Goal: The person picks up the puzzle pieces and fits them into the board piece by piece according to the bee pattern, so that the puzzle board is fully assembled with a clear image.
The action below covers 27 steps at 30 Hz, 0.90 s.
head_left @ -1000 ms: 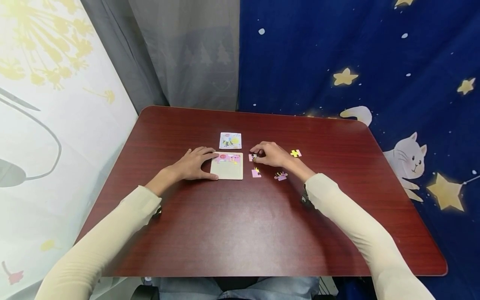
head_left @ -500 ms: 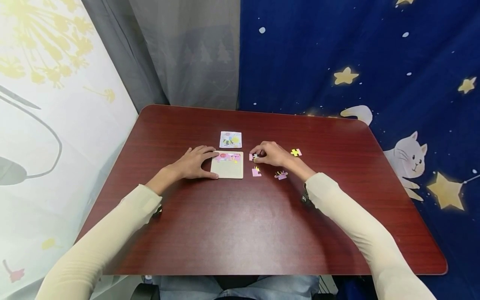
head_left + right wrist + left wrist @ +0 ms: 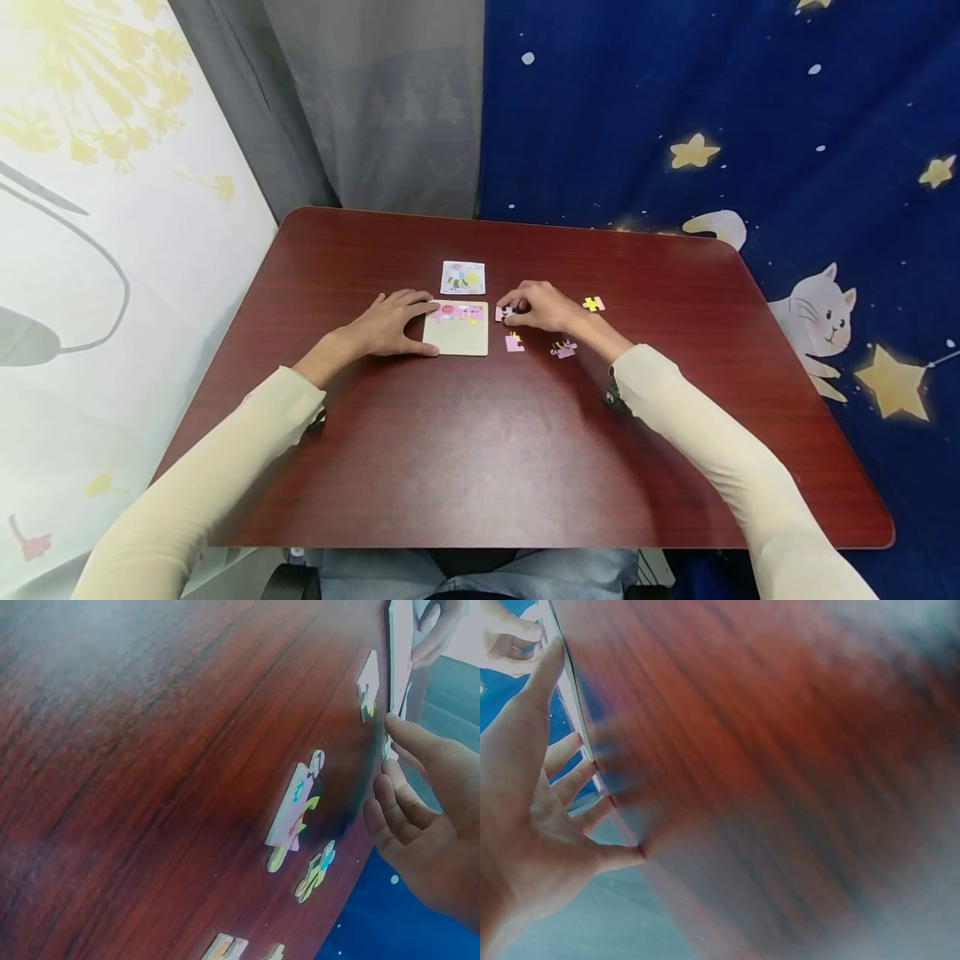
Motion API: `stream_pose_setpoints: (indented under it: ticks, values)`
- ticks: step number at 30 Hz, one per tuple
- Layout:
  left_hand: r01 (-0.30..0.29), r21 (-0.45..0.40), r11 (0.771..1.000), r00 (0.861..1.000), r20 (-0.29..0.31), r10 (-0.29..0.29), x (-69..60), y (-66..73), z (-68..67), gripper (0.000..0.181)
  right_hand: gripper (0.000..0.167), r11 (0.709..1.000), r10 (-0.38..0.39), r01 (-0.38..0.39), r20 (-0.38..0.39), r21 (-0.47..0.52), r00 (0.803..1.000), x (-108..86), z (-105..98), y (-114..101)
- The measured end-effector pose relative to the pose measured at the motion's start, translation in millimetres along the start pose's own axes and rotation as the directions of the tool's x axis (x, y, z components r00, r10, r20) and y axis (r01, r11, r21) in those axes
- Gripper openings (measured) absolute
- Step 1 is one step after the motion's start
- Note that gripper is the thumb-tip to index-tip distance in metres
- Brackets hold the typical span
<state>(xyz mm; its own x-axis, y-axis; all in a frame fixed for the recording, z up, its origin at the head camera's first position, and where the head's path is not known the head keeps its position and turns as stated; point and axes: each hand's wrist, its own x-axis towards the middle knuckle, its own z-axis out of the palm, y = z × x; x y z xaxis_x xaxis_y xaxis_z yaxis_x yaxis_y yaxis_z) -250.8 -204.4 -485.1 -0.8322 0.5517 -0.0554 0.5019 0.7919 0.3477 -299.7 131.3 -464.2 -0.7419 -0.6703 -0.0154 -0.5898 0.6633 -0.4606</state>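
Observation:
The left hand [image 3: 384, 327] rests spread at the left side of a pale puzzle tray [image 3: 456, 340], index finger at its upper left and thumb at its lower left corner. Pink pieces fill the tray's top strip; its lower part is bare board. Just right of the tray, the right hand [image 3: 546, 307] pinches a pink and white puzzle piece [image 3: 500, 314] between thumb and fingers, low at the table. In the right wrist view this piece [image 3: 387, 748] shows only as a sliver by the thumb.
A bee picture card [image 3: 462, 278] lies behind the tray. Loose pieces lie around the right hand: a pink one [image 3: 513, 343] in front, a purple one [image 3: 564, 350] below the wrist, a yellow one [image 3: 593, 304] to its right. Curtains hang behind the red-brown table [image 3: 450, 467].
The right hand and its piece have shifted slightly left, closer to the tray. The left hand keeps its place at the tray, and the loose pieces lie as before.

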Motion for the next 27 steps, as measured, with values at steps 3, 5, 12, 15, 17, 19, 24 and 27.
stream_pose_setpoints:
  ticks: [3,5,12,15,17,19,24,27]
  values:
    - [0.001,0.005,1.000,1.000,0.006,-0.001,1.3,0.7,-0.6,0.096,0.034,1.000,-0.004,0.004,-0.001,0.006,1.000,0.7,-1.1,-3.2]
    - [-0.002,0.008,1.000,1.000,0.006,0.002,2.1,0.8,-0.7,0.096,0.035,1.000,-0.006,0.006,-0.003,0.014,1.000,1.6,-1.5,-5.5]
    - [-0.002,0.009,1.000,1.000,0.008,0.002,1.5,1.6,-1.5,0.097,0.034,0.999,-0.025,0.025,-0.004,0.028,1.000,8.3,0.5,-13.9]
    - [0.003,0.004,1.000,1.000,0.009,-0.003,0.2,1.2,-1.0,0.096,0.034,0.999,-0.035,0.035,0.001,0.027,0.999,12.5,1.9,-18.1]
    - [0.001,0.004,1.000,1.000,0.006,-0.001,0.2,0.8,-0.7,0.096,0.034,0.999,-0.041,0.041,-0.001,0.027,0.999,14.5,3.0,-20.5]
    - [0.000,0.001,1.000,1.000,0.005,0.000,0.5,0.8,-0.9,0.096,0.033,0.998,-0.049,0.049,-0.002,0.026,0.999,16.1,4.0,-23.0]
    - [-0.003,0.005,1.000,1.000,0.000,0.003,0.0,2.0,-1.3,0.096,0.031,0.997,-0.078,0.078,0.003,0.014,0.997,20.8,8.4,-29.4]
    - [-0.005,0.007,1.000,1.000,-0.006,0.005,-1.0,3.1,-1.4,0.096,0.030,0.996,-0.094,0.094,0.007,0.008,0.996,24.5,12.1,-33.1]
